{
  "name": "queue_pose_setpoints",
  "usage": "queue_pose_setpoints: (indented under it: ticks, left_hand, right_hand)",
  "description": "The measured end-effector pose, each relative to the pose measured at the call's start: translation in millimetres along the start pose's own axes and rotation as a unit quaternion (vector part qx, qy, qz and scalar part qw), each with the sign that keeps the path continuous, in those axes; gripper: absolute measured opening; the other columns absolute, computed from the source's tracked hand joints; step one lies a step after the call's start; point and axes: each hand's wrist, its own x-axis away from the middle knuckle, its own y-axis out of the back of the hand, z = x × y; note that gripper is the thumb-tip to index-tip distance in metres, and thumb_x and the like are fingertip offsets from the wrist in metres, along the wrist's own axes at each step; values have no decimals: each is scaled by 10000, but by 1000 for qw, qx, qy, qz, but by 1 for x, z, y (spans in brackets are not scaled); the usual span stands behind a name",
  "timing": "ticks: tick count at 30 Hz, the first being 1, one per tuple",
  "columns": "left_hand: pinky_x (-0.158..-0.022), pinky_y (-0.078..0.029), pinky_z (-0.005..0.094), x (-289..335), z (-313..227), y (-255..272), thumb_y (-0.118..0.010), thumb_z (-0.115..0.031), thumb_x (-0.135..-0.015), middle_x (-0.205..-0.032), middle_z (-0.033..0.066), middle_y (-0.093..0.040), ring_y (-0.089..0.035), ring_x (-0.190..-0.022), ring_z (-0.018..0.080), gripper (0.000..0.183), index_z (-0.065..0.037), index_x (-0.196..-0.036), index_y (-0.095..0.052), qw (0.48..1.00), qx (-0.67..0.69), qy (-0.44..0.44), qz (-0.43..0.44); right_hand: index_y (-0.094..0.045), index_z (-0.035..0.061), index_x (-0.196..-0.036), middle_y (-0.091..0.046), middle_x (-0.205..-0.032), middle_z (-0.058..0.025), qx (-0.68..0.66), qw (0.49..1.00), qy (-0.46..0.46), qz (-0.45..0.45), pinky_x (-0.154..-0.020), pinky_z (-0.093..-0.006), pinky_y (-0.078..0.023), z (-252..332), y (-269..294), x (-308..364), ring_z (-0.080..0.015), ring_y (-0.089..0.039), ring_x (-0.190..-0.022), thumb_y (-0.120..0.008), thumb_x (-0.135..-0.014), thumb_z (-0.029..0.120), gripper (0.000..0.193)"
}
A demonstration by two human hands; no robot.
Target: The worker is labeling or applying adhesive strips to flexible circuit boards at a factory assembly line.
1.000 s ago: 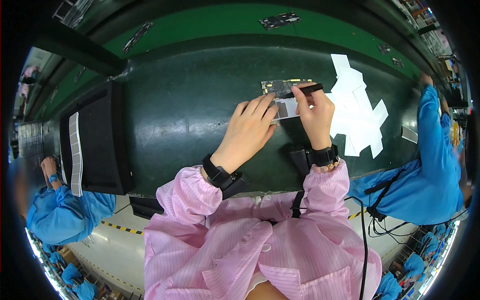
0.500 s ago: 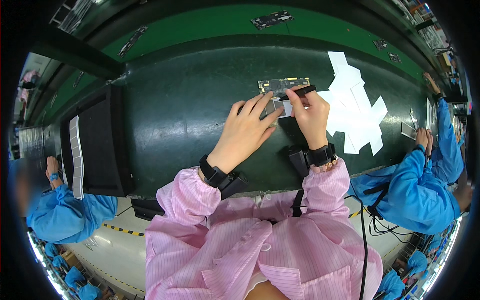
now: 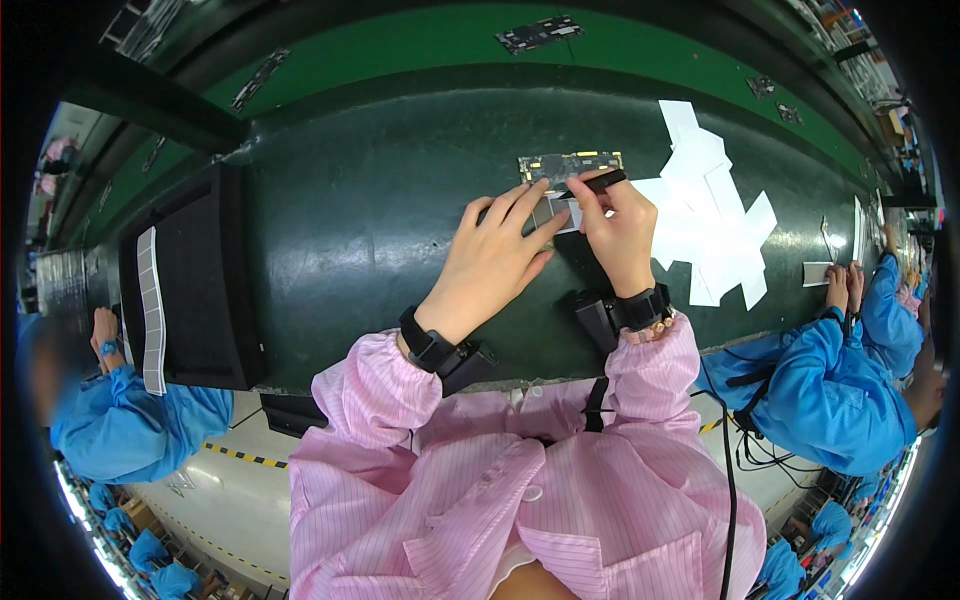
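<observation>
My left hand (image 3: 485,258) lies palm down on the green table, fingers spread. Its fingertips press on a small sheet of grey rectangles with a white part (image 3: 571,218). Between the fingers of my right hand (image 3: 620,232) is a black pen-like tool (image 3: 603,183), its thin tip pointing left at the sheet. Whether the tip touches it I cannot tell. Just beyond both hands a dark circuit board (image 3: 570,164) with yellow patches lies flat; the left fingertips come close to its near edge.
White paper pieces (image 3: 708,215) are heaped to the right. At left a black tray (image 3: 200,290) carries a strip of grey labels (image 3: 150,310). Circuit boards (image 3: 540,35) lie on the green belt (image 3: 420,50) behind. Blue-sleeved people sit on both sides.
My right hand and its tool have shifted very slightly left. Boards on the belt have drifted a little left. The right-hand person's hands and grey piece have moved slightly.
</observation>
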Motion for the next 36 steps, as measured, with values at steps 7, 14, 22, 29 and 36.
queue_pose_setpoints:
  ticks: [7,14,22,29,36]
  left_hand:
    - [-966,-378,386,0,0,1,-674,-229,-818,-1370,77,-469,-457,-1231,229,446,-192,-1253,-580,1000,4,5,7]
    - [-976,-377,391,1,0,2,-673,-228,-819,-1379,94,-455,-454,-1238,242,475,-176,-1277,-558,1000,4,-1,3]
    - [-1023,-375,400,-2,2,-1,-691,-215,-804,-1369,154,-440,-444,-1246,301,587,35,-1292,-479,997,70,28,-8]
    - [-1055,-366,418,-1,4,-4,-691,-187,-805,-1391,172,-416,-406,-1300,321,554,11,-1281,-491,998,64,23,-10]
    - [-1078,-358,425,-2,4,-4,-687,-181,-810,-1396,186,-407,-405,-1307,332,550,4,-1285,-481,997,69,21,-12]
  right_hand:
    - [-659,1,-846,-645,-708,-91,-6,999,30,-15,-490,-264,-466,7,0,0,-168,-622,-544,-699,-820,42,62]
    - [-659,2,-856,-653,-681,-88,-27,998,-16,-51,-480,-236,-444,8,6,-19,-124,-610,-530,-709,-833,68,86]
    - [-645,-11,-888,-610,-614,-33,-124,986,-109,-7,-429,-229,-384,0,-15,-51,-61,-524,-462,-680,-884,156,171]
    - [-656,-9,-878,-642,-672,-87,-77,995,-56,-8,-509,-259,-454,-10,-21,-47,-116,-589,-540,-689,-875,172,184]
    - [-668,-13,-876,-653,-698,-110,-75,995,-59,-7,-544,-268,-472,-7,-22,-44,-140,-619,-581,-696,-866,173,188]
